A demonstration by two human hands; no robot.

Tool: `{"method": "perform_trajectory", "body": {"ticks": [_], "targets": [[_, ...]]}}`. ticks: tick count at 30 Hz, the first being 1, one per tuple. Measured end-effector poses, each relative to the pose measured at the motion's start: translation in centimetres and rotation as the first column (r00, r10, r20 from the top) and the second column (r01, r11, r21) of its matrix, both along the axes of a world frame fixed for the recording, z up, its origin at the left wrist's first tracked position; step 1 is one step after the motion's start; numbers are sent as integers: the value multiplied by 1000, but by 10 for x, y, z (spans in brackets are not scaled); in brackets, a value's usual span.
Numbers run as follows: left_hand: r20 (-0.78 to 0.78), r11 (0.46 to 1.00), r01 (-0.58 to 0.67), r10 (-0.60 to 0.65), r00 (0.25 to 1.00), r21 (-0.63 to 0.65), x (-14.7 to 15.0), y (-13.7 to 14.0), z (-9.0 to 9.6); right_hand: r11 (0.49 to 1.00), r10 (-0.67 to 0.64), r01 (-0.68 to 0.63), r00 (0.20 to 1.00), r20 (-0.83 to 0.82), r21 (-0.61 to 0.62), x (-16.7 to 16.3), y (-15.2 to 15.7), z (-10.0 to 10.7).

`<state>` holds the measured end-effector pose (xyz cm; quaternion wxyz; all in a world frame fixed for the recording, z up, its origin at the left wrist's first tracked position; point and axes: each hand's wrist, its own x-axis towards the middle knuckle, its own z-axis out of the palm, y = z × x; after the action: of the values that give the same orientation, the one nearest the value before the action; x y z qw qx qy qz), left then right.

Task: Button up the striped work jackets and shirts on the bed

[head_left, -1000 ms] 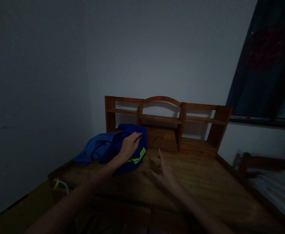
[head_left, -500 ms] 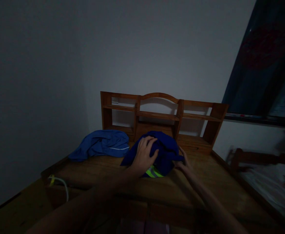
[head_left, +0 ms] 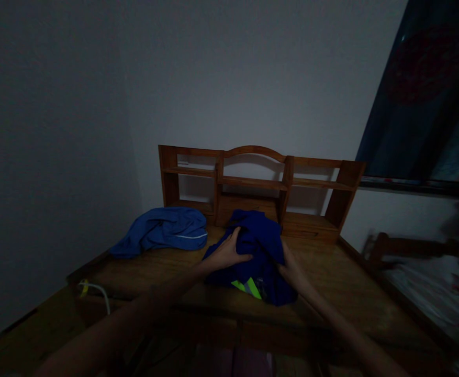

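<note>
A dark blue garment with a yellow-green and grey reflective strip lies crumpled on the wooden desk, between my two hands. My left hand rests against its left side, with thumb and fingers spread apart and cloth showing between them. At the garment's right edge, my right hand has hold of the cloth, its fingers partly hidden by the folds. A lighter blue garment with a white stripe lies bunched to the left, touched by neither hand.
A wooden shelf unit stands along the desk's back edge, against the wall. A pale cable with a yellow band hangs at the front left corner. To the right are a bed and a dark curtained window.
The dark blue garment has spread lower toward the desk's front, and its reflective strip has shifted and tilted. My left hand has lowered slightly; my right hand still grips the right edge.
</note>
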<state>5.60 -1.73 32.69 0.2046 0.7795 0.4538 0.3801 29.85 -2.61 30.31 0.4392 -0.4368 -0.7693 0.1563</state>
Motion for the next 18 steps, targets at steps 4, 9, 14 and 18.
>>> {"method": "perform_trajectory", "body": {"ticks": [4,9,14,18], "targets": [[125,994,-102,107,986,-43,-7,12,-3,997,-71,71,992,106,10,19,15,25],[314,872,-456,389,866,179,-19,37,-9,992,-119,108,976,180,69,26,21,80],[-23,946,-310,309,951,-99,-28,60,-6,988,-72,21,938,338,150,25,23,117],[-23,908,-403,403,915,-111,-46,65,22,992,-109,40,774,624,123,38,32,139]]}}
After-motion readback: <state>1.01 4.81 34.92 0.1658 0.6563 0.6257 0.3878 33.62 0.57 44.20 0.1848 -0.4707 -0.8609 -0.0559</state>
